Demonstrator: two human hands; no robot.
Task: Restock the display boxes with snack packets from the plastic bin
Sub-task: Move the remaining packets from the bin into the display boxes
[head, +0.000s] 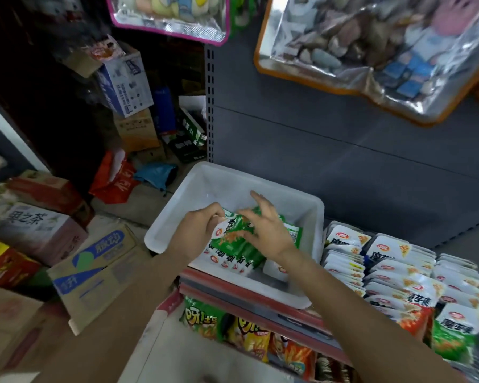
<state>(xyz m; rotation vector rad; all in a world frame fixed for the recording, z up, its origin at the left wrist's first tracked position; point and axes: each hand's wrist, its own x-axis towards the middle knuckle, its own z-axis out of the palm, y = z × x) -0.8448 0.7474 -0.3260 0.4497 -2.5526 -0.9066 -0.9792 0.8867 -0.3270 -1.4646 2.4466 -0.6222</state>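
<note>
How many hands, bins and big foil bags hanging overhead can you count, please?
hands: 2, left and right
bin: 1
foil bags: 2, pink-edged and orange-edged
Total: 5

One head-worn camera looks forward and down, close over the plastic bin (302,205).
</note>
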